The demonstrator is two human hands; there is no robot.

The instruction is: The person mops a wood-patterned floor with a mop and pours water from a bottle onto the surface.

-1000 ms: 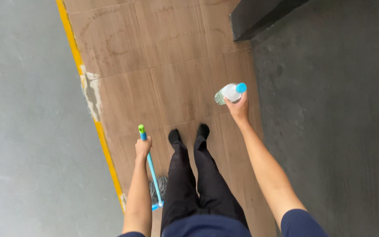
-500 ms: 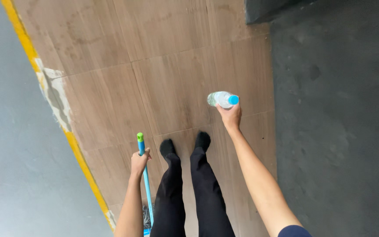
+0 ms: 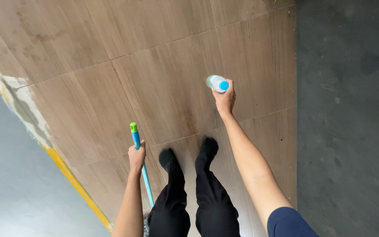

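Observation:
Looking straight down, my left hand (image 3: 137, 156) grips the upper part of a blue mop handle (image 3: 142, 169) with a green tip, which runs down beside my left leg. My right hand (image 3: 224, 99) is held out in front and is closed around a clear plastic bottle (image 3: 216, 82) with a blue cap, lying roughly sideways in my fingers. My two feet in black socks (image 3: 189, 153) stand on the brown wood-look floor tiles (image 3: 154, 79) between the two hands.
A yellow strip (image 3: 73, 182) with chipped grey cement borders the tiles on the left, beyond it a smooth grey floor (image 3: 9, 188). On the right lies a dark grey rough surface (image 3: 347, 123).
The view has shifted so the yellow strip lies further left and lower. My right hand with the bottle and my left hand on the handle keep their hold, sitting lower in the view.

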